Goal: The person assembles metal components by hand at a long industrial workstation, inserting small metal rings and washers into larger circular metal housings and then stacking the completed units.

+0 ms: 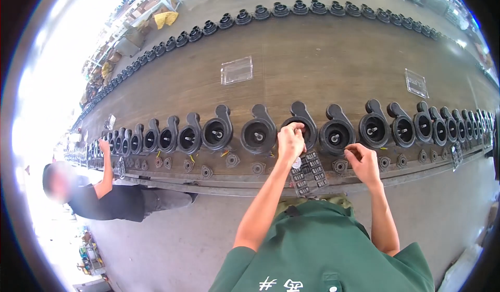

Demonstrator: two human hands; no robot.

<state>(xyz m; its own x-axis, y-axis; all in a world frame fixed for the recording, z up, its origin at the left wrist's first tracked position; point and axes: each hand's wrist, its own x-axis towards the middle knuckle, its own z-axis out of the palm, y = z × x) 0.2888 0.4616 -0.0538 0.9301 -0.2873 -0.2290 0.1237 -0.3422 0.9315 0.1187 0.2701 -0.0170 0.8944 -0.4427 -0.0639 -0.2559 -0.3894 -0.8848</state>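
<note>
A row of black snail-shaped housings runs along the near edge of the bench. My left hand [292,141] reaches over the rim of one housing [298,108], its fingers bent and pressed together at the bowl; what they hold, if anything, is hidden. To the right of it, another housing [324,134] shows a metal shaft in its middle. My right hand [364,163] hovers by that housing's lower right rim, thumb and fingertips drawn together in a pinch, its contents too small to make out. Below my left hand lies a tray [307,178] of small black parts.
Flat flange-like pieces [258,168] line the bench's front ledge. Clear plastic sheets [236,70] lie on the brown bench top [312,58]. A second row of black housings [280,9] follows the far edge. At the left, a person [120,198] reaches toward the near row.
</note>
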